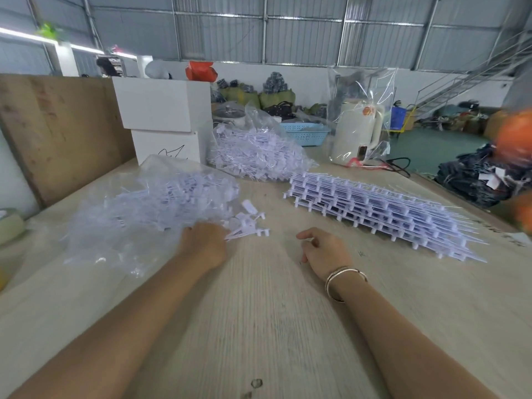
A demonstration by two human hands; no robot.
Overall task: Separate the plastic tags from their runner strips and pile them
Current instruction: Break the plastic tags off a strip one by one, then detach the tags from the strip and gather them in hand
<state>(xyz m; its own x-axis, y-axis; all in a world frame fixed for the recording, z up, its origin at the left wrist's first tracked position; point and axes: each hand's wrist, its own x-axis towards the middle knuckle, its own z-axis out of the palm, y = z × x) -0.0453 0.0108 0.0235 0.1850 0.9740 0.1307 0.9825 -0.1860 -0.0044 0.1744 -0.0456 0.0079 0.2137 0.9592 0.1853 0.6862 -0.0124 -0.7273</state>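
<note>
Hands lie low on the pale wooden worktop (273,326), with both bare arms reaching forward from the bottom corners. The left hand (205,249) is seen from the back, at the edge of a big loose pile of white tags (161,203) that sits on a clear plastic bag (95,226). Its fingers are hidden under the hand, so I cannot tell if they are curled on something or apart. A few tags (250,226) lie right by its knuckles, with thin stems pointing different ways. The right hand (324,251) rests on the worktop with a silver bracelet (342,280) at the wrist. Its fingers are softly bent and hold nothing.

A tidy stack of runner strips (380,214) lies flat, well to the right of that hand. Its long side runs from the middle of the worktop toward the near right edge, and thin stems stick out on its far side. A second bag of tags (256,154) sits farther back.
</note>
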